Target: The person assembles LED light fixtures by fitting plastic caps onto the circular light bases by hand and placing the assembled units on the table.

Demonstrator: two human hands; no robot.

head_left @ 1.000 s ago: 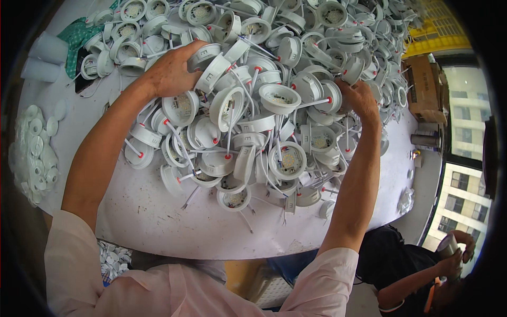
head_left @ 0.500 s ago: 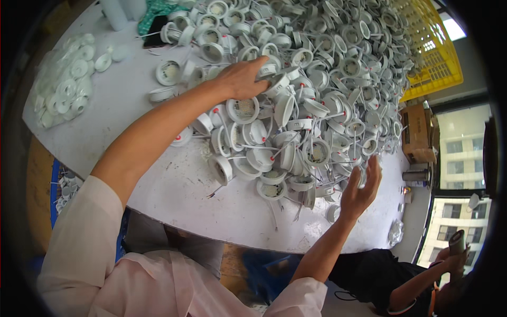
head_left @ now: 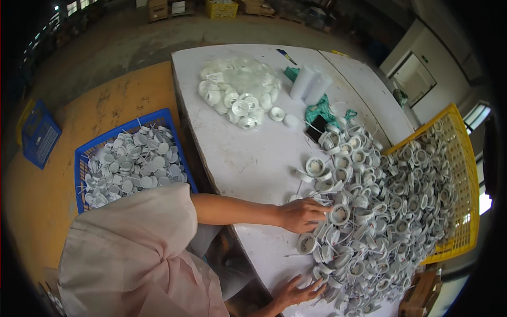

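A large heap of round white lamp housings (head_left: 364, 211) with thin wire leads covers the right part of the white table. My left hand (head_left: 305, 215) is at the heap's near left edge, fingers reaching over the outer housings beside a round open one (head_left: 339, 214). Its fingers look loosely bent, and no housing shows lifted in them. Lower down, my right hand (head_left: 297, 295) lies low by the heap's near end, fingers spread toward a housing (head_left: 319, 273). Nothing is held in it.
A yellow basket (head_left: 465, 174) lies tipped behind the heap. Left of me stands a blue basket (head_left: 79, 174) of white round parts. The table (head_left: 232, 158) also bears a clear bag of white rings (head_left: 240, 84), white rolls (head_left: 311, 84), a green bag (head_left: 321, 110) and a dark phone (head_left: 316, 128).
The view has swung left, bringing the blue basket and the floor into sight. My left hand has drawn back from within the heap to its edge. My right hand stays near the heap's end.
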